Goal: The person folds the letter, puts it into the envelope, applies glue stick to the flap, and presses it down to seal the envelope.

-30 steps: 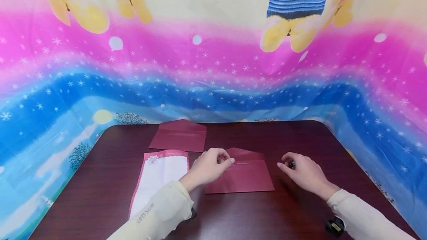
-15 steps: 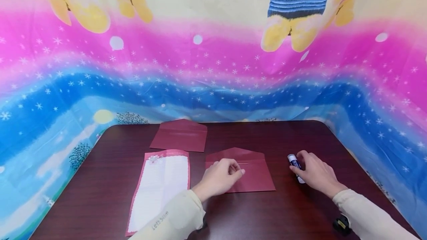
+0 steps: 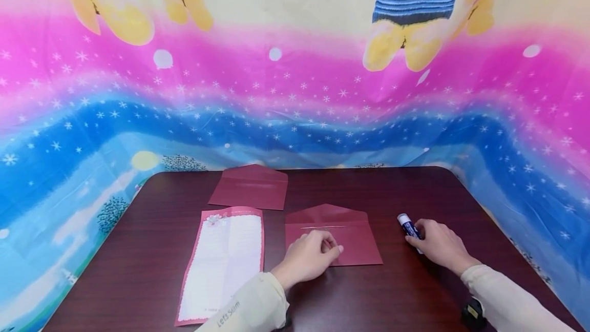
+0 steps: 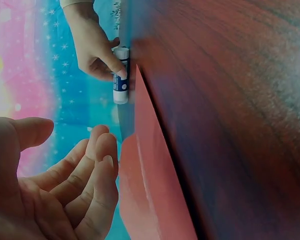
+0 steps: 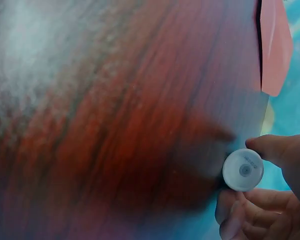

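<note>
In the head view my right hand (image 3: 440,245) grips a glue stick (image 3: 404,221) with a white cap and a dark blue label, low at the table's right side. The right wrist view shows the round white end of the glue stick (image 5: 243,171) between thumb and fingers. My left hand (image 3: 308,254) hovers over the lower left part of a dark red envelope (image 3: 357,245), whose pointed flap is unfolded away from me. Seen from the left wrist, the fingers (image 4: 85,185) are loosely bent, apart from the thumb, and hold nothing.
A second red envelope (image 3: 251,193) lies at the back left, flap up. In front of it is a sheet of white letter paper (image 3: 226,260) with a red flowered border, partly covered by my left sleeve (image 3: 253,301). A patterned curtain (image 3: 295,91) surrounds the dark wooden table (image 3: 350,301).
My left hand has moved right and toward me over the near envelope. My right hand has shifted slightly right and nearer, and the glue stick, mostly hidden before, now shows.
</note>
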Available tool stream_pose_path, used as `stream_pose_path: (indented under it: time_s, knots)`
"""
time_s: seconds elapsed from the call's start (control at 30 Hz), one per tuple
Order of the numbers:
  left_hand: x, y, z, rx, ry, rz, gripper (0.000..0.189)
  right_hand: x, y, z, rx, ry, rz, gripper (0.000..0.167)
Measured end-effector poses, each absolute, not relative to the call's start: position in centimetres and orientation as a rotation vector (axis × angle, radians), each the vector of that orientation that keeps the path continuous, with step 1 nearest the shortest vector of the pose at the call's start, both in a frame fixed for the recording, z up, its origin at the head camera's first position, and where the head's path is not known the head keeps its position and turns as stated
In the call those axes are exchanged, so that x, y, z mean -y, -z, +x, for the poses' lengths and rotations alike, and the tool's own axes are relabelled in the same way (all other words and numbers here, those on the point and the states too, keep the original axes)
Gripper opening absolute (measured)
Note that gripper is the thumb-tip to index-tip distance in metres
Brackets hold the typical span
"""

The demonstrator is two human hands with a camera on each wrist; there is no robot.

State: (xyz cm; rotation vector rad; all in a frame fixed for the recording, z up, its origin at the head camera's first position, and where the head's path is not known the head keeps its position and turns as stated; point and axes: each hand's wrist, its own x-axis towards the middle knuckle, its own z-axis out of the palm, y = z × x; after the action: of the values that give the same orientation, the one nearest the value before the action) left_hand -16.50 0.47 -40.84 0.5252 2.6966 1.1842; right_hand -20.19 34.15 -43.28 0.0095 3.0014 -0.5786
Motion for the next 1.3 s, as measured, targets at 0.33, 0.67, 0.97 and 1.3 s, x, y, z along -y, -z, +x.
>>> stream_pose_path:
  time_s: [0.33,0.67,0.97,1.3]
  knots:
    - [0.5,41.8,-16.5,-2.68,-1.226,0.517,0.017,-34.0,43.0,-20.1,-2.997,0.662,-0.011,0.045]
    - [2.7,41.6,-16.3,-2.702,-1.177,0.513,0.017,-31.1,41.0,-18.7,-3.036,0.742,-0.12,0.038]
    - [4.0,40.3,-16.3,-2.764,-1.115,0.523,0.018,-27.6,38.8,-17.0,-3.067,0.809,-0.285,0.027]
    - [4.5,38.9,-15.7,-2.888,-1.012,0.604,0.013,-25.2,37.6,-15.7,-2.88,1.018,-0.406,0.028]
